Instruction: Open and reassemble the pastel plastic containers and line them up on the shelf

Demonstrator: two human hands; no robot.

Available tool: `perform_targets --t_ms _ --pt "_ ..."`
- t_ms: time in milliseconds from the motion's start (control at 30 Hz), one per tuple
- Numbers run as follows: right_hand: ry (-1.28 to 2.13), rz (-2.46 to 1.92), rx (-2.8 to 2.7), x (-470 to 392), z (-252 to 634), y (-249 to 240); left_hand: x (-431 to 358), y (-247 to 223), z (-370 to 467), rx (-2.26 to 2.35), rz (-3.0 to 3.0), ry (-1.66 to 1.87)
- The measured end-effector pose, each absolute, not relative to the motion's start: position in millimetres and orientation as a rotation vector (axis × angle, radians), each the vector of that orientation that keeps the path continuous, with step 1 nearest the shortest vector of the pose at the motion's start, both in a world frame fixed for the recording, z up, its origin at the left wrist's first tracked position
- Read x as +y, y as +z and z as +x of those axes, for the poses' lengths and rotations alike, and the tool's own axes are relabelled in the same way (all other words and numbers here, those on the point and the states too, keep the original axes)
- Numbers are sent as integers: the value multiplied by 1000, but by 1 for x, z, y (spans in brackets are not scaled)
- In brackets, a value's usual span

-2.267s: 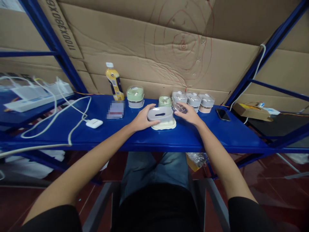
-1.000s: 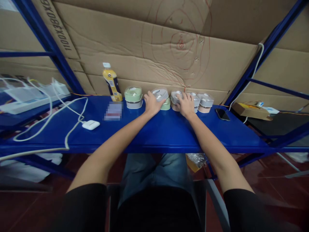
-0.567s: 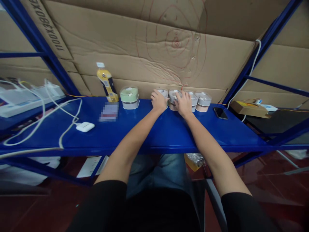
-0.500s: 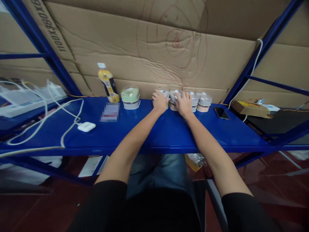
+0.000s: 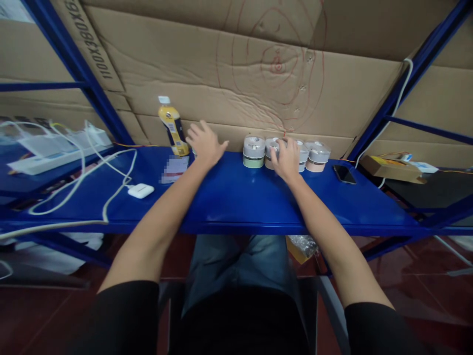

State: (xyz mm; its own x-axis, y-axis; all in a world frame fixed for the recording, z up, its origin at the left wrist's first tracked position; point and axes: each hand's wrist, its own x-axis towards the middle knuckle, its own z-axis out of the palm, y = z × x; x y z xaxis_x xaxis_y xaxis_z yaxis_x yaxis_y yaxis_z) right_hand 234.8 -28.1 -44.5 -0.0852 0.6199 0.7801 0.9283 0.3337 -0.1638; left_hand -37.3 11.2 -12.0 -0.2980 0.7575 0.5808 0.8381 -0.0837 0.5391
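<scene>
My left hand (image 5: pixel 207 144) has its fingers spread and holds nothing. It is over a green-topped container (image 5: pixel 194 153), of which only a sliver shows at the hand's left edge. My right hand (image 5: pixel 287 157) curls its fingers over the middle of a row of small rounded containers with clear lids, apparently gripping one. At the row's left end stands a grey-over-green container (image 5: pixel 253 152). Beside it, a grey-and-brown container (image 5: pixel 272 148) is partly behind my right thumb. The third container (image 5: pixel 303 157) is mostly covered, and a grey-over-peach container (image 5: pixel 317 157) ends the row.
On the blue shelf (image 5: pixel 236 202) are a yellow drink bottle (image 5: pixel 173 127), a blurred card (image 5: pixel 175 168), a white earbud case (image 5: pixel 141 191) and a phone (image 5: pixel 344 174). White cables (image 5: pixel 121 182) trail at left. A cardboard sheet (image 5: pixel 177 64) forms the back.
My left hand has left the row's left end and moved left to the green-topped container, its fingers spreading. My right hand stays on the row. The view has shifted slightly.
</scene>
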Motion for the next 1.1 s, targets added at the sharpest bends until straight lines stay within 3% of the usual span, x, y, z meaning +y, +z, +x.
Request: perform_targets --t_ms 233,500,767,1100 --pt "-456 -1444 -1874 -40 223 -42 33 -28 -75 -2298 -1781 -1219" --pt "-420 -1234 -1798 -48 233 -36 -14 -15 -80 -1699 -2107 -1460" --pt "-37 -903 -2278 -91 211 -42 -65 -48 -52 -1032 -3023 -1150" --pt "246 -962 -2377 -90 207 -55 -68 -77 -40 -1020 -3260 -1157"
